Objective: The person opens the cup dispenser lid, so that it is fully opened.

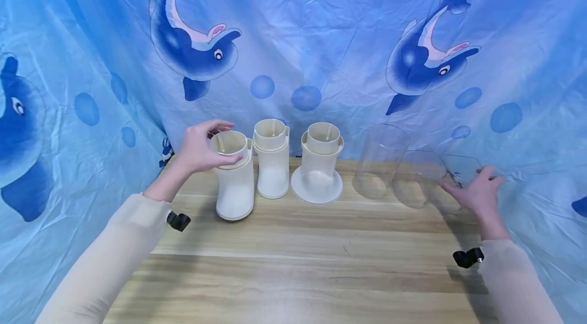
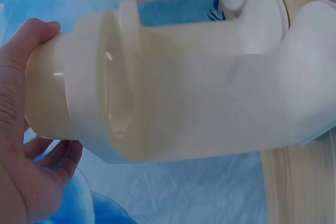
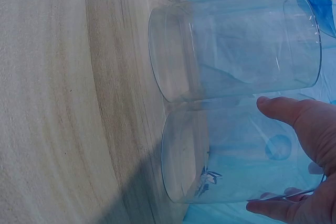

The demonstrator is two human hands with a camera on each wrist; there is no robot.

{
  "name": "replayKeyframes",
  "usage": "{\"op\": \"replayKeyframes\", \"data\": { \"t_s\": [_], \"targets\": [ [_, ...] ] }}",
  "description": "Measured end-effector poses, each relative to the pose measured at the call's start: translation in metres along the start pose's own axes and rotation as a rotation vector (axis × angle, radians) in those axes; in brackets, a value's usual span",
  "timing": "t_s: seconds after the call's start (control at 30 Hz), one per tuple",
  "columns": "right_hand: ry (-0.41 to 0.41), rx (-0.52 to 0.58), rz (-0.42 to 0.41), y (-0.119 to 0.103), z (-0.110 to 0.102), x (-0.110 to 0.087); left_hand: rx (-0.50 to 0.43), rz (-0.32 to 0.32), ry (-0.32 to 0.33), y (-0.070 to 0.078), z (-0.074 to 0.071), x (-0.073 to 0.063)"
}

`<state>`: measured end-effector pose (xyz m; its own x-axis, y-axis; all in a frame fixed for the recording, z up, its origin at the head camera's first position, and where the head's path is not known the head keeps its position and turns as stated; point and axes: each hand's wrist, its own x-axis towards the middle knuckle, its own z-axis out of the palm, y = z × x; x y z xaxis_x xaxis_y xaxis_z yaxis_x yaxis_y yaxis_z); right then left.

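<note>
My left hand [image 1: 202, 146] grips the top collar of the leftmost white plastic spout-like piece [image 1: 235, 189], thumb on the near side and fingers behind. In the left wrist view this piece [image 2: 210, 93] has a wide collar and a bent lower end. My right hand [image 1: 479, 191] spans the upper end of the rightmost clear cylinder [image 3: 241, 156]. In the right wrist view its thumb is along one side and its fingers along the other. That cylinder stands upright on the wooden table [image 1: 293, 273], beside a second clear cylinder [image 3: 247, 51].
Another white piece [image 1: 273, 171] and one with a round flared base [image 1: 321, 181] stand in the middle. A third clear cylinder [image 1: 380, 161] is right of them. A blue dolphin-print curtain [image 1: 312, 38] closes off the back and sides.
</note>
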<state>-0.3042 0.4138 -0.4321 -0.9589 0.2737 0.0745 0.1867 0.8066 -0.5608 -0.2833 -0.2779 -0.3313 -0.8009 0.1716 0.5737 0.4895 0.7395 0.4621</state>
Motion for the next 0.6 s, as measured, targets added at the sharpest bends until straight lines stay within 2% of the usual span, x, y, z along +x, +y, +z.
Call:
{"op": "replayKeyframes", "data": {
  "t_s": [0.33, 0.6],
  "targets": [
    [0.008, -0.007, 0.001, -0.001, 0.002, -0.004, -0.06, -0.168, -0.074, -0.036, -0.003, 0.018],
    [0.012, -0.007, 0.009, -0.004, 0.005, -0.004, -0.082, -0.221, -0.106, -0.056, -0.011, 0.027]
  ]
}}
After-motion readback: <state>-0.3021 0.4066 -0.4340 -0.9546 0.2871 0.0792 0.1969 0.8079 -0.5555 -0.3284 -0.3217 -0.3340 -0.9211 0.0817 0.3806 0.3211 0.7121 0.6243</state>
